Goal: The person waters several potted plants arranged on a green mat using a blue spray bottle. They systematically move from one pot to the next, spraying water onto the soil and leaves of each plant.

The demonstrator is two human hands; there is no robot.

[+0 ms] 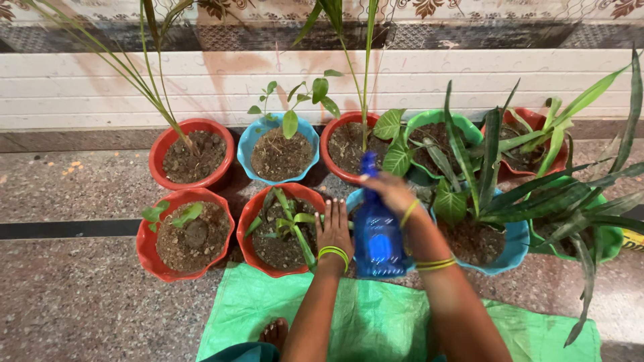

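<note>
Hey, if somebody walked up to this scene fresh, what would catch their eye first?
Most likely the bright blue plastic bottle at centre, gripped near its top by the right hand. The left hand rests on the rim of a red pot beside it. Behind, red, blue and green pots stand in two rows along the white wall.

Home terrace or yard, potted-plant corner.
Plastic pots [194, 151] of soil and plants stand in two rows on speckled stone floor [80, 295], against a white wall [134, 87]; green sheet [376, 322] spread in front.
</note>
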